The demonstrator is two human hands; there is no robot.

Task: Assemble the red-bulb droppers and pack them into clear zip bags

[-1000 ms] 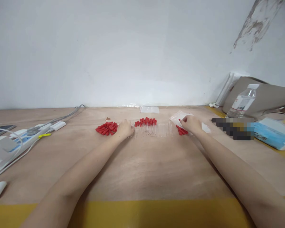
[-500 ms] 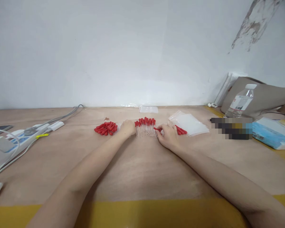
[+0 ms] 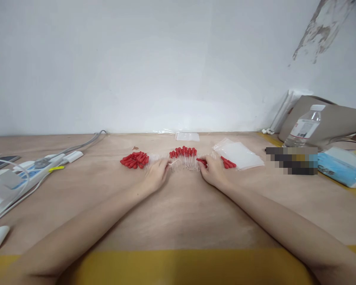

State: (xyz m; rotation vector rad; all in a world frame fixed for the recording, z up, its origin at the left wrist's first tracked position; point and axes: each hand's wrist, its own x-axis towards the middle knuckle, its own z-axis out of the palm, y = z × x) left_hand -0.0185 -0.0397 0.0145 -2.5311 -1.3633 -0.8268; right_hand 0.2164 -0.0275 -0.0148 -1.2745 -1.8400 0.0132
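My left hand point(image 3: 158, 172) is closed, a thin clear dropper tube point(image 3: 175, 161) pinched at its fingertips and pointing right. Facing it, my right hand point(image 3: 214, 170) has its fingers closed on a red rubber dropper bulb point(image 3: 201, 161), which points left. Between and behind the hands lies a fanned row of droppers point(image 3: 184, 152), red bulbs at the far end and clear tubes toward me. Loose clear tubes point(image 3: 156, 157) lie behind my left hand, partly hidden by it. A pile of red bulbs point(image 3: 134, 160) sits to the left, and several more bulbs point(image 3: 228, 162) lie beside my right hand.
Clear plastic bags point(image 3: 241, 155) lie at the right, with another white piece point(image 3: 187, 136) by the wall. A water bottle point(image 3: 305, 126), a grey bag point(image 3: 335, 118) and a blue tissue pack point(image 3: 339, 168) stand farther right. A power strip point(image 3: 26, 178) with cables occupies the left.
My left hand has turned and drawn back toward me, and a tube now shows at its fingertips. My right hand stays in about the same place with the red bulb. The view has shifted slightly.
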